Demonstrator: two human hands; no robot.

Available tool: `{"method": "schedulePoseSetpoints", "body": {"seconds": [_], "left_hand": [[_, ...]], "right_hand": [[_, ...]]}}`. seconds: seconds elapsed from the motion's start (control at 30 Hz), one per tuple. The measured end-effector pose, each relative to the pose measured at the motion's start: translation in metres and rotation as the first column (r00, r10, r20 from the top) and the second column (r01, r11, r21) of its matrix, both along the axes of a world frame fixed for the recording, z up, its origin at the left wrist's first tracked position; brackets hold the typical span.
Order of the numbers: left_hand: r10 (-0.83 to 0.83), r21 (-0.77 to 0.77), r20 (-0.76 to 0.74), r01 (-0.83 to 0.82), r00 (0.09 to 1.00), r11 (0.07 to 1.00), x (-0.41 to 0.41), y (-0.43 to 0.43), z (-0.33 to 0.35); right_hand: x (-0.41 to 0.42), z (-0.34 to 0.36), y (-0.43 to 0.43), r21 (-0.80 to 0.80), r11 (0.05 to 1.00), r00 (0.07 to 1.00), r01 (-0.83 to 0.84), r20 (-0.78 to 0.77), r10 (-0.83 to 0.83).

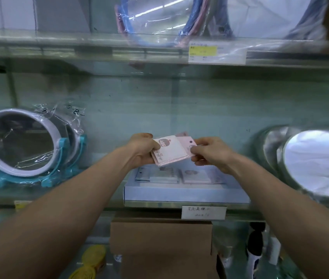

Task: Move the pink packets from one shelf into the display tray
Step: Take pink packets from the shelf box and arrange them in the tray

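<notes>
Shelf (99, 196): glass ledge, pale green back wall.
Left edge: bagged mirror (22, 141) on blue stand.
Left hand (142, 147): grip clamped on stack's left end.
Pink packets (171, 151): small stack, held above display tray (185, 193) at mid-shelf front edge; more packets lie inside.
Right hand (210, 152): grip pinching stack's right end.
Right edge: silver mirror (316, 162).

Pink packets (172, 151) stacked above display tray (185, 193).
</notes>
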State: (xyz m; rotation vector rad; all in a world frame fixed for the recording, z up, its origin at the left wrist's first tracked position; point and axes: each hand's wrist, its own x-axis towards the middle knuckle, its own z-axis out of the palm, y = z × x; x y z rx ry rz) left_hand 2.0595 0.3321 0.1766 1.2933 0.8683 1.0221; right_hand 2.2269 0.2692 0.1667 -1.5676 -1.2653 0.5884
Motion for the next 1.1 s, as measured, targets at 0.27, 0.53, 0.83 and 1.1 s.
{"method": "schedulePoseSetpoints", "body": {"seconds": [0.27,0.53,0.83,1.1], "left_hand": [[-0.046,-0.068,-0.04,0.043,0.998,0.997,0.026,-0.01,0.002],[0.022,0.15,-0.533,0.068,0.846,0.986,0.025,0.0,-0.012],[0.225,0.377,-0.827,0.213,0.515,0.901,0.02,0.01,-0.033],[0.186,0.379,-0.818,0.267,0.544,0.886,0.028,0.009,-0.037]], "right_hand": [[-0.008,-0.002,-0.024,-0.008,0.988,0.67,-0.156,0.733,0.112],[0.015,-0.012,-0.012,0.057,0.981,0.301,0.185,0.947,-0.112],[0.013,-0.035,0.015,-0.2,0.949,0.242,0.243,0.96,0.14],[0.037,-0.037,0.012,-0.312,0.914,0.385,0.26,0.902,0.198]]}}
